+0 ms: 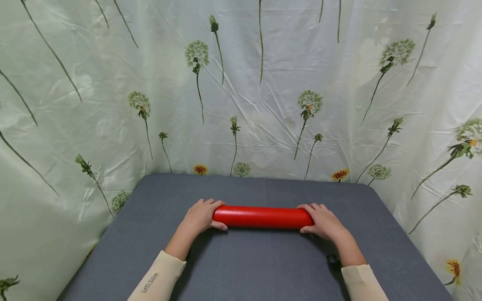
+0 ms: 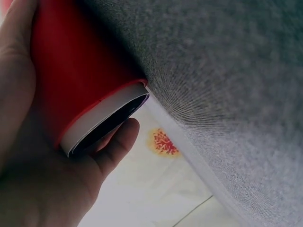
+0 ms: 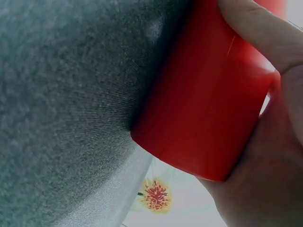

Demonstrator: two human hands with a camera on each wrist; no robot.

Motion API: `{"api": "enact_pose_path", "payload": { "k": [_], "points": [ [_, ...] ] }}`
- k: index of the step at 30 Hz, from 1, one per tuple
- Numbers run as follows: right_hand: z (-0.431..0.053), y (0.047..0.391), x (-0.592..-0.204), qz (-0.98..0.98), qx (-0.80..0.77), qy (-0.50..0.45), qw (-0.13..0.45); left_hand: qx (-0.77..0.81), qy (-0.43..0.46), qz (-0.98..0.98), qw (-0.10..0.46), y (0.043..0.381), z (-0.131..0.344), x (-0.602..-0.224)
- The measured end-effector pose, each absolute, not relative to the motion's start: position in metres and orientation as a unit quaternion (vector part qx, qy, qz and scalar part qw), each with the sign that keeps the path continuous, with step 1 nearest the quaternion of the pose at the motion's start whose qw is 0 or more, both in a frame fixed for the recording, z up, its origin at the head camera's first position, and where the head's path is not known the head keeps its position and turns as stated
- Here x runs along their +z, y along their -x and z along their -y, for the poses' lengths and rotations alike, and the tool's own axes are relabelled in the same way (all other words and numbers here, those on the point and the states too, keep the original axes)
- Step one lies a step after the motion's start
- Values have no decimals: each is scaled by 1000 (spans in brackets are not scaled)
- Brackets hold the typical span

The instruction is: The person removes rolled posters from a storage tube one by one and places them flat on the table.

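Observation:
A long, glossy red tube [image 1: 263, 217] lies crosswise on the grey cloth-covered table [image 1: 256, 267]. Its left end is gripped by my left hand [image 1: 199, 217], with the thumb on the near side and the fingers over the far side. My right hand [image 1: 324, 222] grips the other end in the same way. In the left wrist view the tube [image 2: 85, 56] shows a pale rim around a dark end, and a fingertip lies close to it. In the right wrist view the red surface [image 3: 203, 104] runs down to a plain edge beside the palm.
Behind the table hangs a pale curtain [image 1: 248, 92] printed with dandelions, which also runs along both sides. A small black loop [image 1: 333, 260] sits by the right wrist. The table's far edge [image 1: 260, 179] lies beyond the tube.

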State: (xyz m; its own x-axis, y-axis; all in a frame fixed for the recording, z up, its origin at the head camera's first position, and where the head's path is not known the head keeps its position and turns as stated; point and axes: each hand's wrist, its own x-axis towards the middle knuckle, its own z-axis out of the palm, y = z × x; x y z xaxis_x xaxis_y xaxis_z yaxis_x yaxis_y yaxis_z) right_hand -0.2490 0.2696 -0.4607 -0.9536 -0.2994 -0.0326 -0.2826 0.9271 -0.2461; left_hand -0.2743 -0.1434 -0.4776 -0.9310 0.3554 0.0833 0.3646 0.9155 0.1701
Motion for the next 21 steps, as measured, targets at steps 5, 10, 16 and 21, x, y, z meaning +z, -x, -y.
{"api": "enact_pose_path", "payload": {
  "k": [5,10,16,21],
  "points": [
    [-271,254,-460,-978,-126,162,29,-82,177,981,23,273,141,-477],
    [-272,262,-457,-977,-123,174,28,-66,168,983,18,271,139,-476],
    [-272,269,-457,-976,-120,180,22,-45,161,986,15,267,136,-475],
    [-273,275,-459,-975,-118,188,14,-40,162,986,22,260,135,-474]
  ]
}}
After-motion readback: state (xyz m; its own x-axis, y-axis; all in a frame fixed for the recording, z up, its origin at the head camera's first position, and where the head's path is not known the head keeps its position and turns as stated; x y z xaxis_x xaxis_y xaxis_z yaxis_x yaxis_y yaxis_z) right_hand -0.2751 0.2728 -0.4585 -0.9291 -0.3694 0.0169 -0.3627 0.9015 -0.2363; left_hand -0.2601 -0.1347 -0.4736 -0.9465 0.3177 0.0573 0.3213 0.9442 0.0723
